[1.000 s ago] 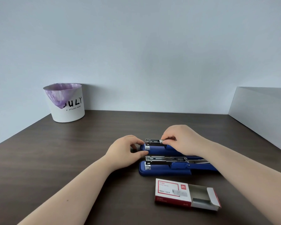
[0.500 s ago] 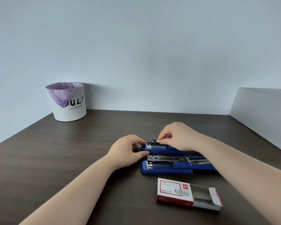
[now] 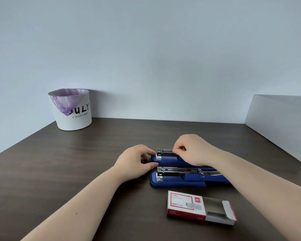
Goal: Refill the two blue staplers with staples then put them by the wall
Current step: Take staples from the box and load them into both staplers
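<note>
Two blue staplers lie side by side on the dark wooden table, both opened with their metal rails showing. The far stapler (image 3: 165, 159) has my left hand (image 3: 135, 161) gripping its front end. My right hand (image 3: 193, 150) pinches a small strip of staples against that stapler's metal rail; the strip is mostly hidden by my fingers. The near stapler (image 3: 179, 180) lies untouched in front. A red and white staple box (image 3: 186, 205) sits open nearest to me, its tray slid out to the right.
A white bin (image 3: 73, 110) with a purple liner stands at the back left against the wall (image 3: 163, 66). A white box (image 3: 281, 122) occupies the right side of the table (image 3: 59, 162).
My right hand has shifted slightly along the far stapler's rail with the staples. My left hand keeps its grip on the front end. The staplers and box have not moved.
</note>
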